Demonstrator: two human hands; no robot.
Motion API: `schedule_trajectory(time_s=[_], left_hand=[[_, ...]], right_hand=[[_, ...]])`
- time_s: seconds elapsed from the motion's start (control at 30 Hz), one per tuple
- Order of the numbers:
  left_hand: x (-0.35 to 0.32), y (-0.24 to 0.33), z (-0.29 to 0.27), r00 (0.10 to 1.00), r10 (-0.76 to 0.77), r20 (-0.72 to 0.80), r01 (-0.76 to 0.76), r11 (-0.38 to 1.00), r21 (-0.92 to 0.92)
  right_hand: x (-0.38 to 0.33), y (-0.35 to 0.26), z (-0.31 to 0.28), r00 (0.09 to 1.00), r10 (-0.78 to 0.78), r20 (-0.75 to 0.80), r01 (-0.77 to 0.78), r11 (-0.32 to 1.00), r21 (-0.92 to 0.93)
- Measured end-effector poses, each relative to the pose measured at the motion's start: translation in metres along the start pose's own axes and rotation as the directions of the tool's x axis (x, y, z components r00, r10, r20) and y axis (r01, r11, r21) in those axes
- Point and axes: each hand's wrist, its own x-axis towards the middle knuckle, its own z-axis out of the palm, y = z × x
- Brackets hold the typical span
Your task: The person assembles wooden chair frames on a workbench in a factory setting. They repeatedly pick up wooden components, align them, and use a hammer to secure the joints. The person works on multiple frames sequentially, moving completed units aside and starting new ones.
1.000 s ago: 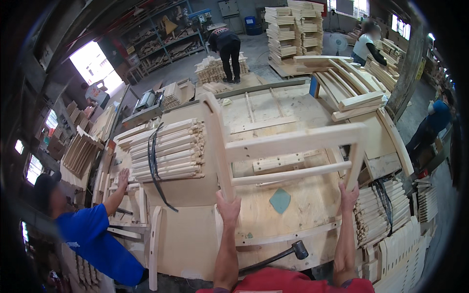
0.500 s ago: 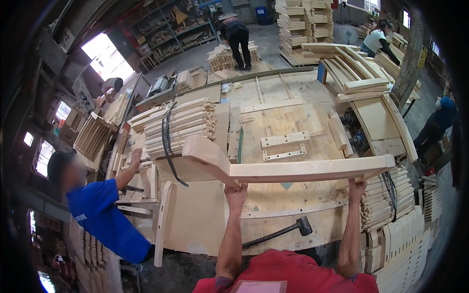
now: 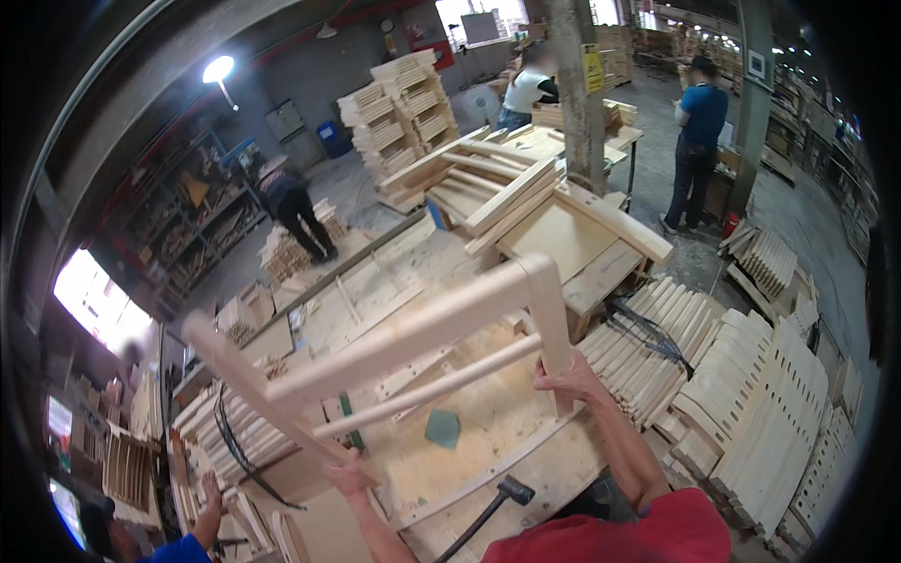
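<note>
A pale wooden frame [image 3: 413, 330] hangs tilted above the workbench [image 3: 554, 469]. It has two side posts, a wide rail and a thinner round rod between them. My left hand [image 3: 349, 474] is closed round the lower end of the left post, near the rod's end. My right hand [image 3: 572, 377] grips the right post near its lower end. Beneath the frame, a green patch [image 3: 442, 429] shows on the bench top. A black-headed mallet [image 3: 514, 490] lies at the bench's near edge, close in front of me.
Bundled wooden rods [image 3: 216, 433] lie left, with more rods [image 3: 648, 333] right. Drilled slats [image 3: 751, 403] are stacked at the near right. Assembled frames [image 3: 497, 183] lie beyond, by a post [image 3: 574, 94]. A co-worker's hand [image 3: 212, 490] is at the lower left; other people stand farther off.
The wooden frame has turned, bringing its round rod into sight, with both hands still on it. The whole view has swung to the right, and the co-worker in blue is now mostly out of it.
</note>
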Motion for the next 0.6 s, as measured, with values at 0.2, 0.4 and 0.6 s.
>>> schedule_trajectory(time_s=[0.2,0.4,0.6], left_hand=[[0.139,0.149,0.053,0.925,0.378,-0.038,-0.336,0.862,0.378],[0.083,0.227,0.168,0.727,0.645,0.236,-0.686,0.690,0.229],[-0.026,0.103,0.101,0.930,0.105,0.353,-0.204,0.945,0.256]], right_hand=[[0.034,-0.088,0.001,0.999,-0.028,0.019,0.013,0.827,0.562],[0.232,-0.103,-0.041,0.985,0.031,-0.167,0.097,0.703,0.704],[0.421,-0.155,-0.057,0.883,0.278,-0.378,0.151,0.595,0.790]])
